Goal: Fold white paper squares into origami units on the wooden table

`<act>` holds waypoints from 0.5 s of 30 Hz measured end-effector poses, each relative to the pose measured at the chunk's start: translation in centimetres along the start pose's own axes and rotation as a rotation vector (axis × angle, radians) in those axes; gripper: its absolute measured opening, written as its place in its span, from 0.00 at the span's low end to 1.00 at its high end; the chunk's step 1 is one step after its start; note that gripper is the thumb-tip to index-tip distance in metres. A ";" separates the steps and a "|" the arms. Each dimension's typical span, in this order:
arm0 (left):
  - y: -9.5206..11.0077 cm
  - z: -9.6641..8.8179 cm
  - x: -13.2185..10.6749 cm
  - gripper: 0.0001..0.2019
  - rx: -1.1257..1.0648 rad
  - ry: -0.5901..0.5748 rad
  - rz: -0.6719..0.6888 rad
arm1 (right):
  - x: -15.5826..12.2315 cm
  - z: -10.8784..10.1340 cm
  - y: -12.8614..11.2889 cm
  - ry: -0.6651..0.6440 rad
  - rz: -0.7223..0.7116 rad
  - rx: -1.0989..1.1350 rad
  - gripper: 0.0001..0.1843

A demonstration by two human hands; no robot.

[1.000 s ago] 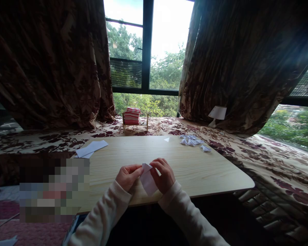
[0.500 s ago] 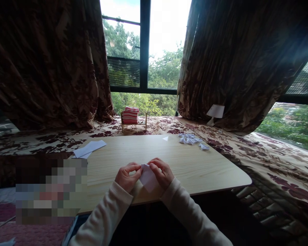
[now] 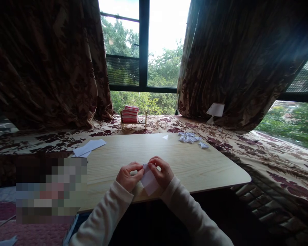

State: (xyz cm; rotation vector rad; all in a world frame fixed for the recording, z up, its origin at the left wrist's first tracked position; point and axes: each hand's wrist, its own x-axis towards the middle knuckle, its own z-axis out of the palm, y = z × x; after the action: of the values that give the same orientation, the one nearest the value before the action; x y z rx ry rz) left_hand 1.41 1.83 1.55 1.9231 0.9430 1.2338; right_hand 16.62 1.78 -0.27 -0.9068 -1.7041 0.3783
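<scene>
A small white piece of paper is held up near the front edge of the table, tilted, its top edge between both hands. My left hand pinches its upper left corner with thumb and forefinger. Closed on the upper right part is my right hand, its thumb pressed on the paper; the fingers behind are partly hidden. White sheets overlap at the table's left edge. Folded paper pieces lie in a cluster at the far right, with one folded piece apart and a small white triangle to their left.
The light wooden table has a rounded right corner. Behind it, a small rack holds a stack of red-and-white striped cloths on the flowered sill cover. A white lamp stands further right. A blurred patch covers the left side.
The right hand's fingers have shifted slightly along the paper's top edge, and the paper sits a little lower and to the right. The left hand keeps its pinch.
</scene>
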 end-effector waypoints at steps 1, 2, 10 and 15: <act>0.1 0.0 0.0 0.09 -0.009 -0.001 -0.011 | 0.0 0.0 0.0 -0.006 -0.013 -0.003 0.07; 0.1 -0.1 0.0 0.10 -0.018 0.002 -0.019 | -0.1 0.0 -0.1 -0.012 -0.026 -0.008 0.06; -0.1 0.0 0.1 0.12 0.035 0.062 -0.066 | -0.1 0.1 -0.1 -0.046 -0.102 -0.058 0.06; 0.3 0.1 -0.1 0.11 0.053 0.042 -0.087 | -0.2 0.1 -0.2 -0.044 -0.060 -0.034 0.06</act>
State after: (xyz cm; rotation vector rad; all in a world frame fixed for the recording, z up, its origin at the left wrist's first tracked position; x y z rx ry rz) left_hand 1.55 1.62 1.72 1.8828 1.0798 1.2146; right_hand 16.47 1.54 -0.25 -0.8754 -1.7785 0.3315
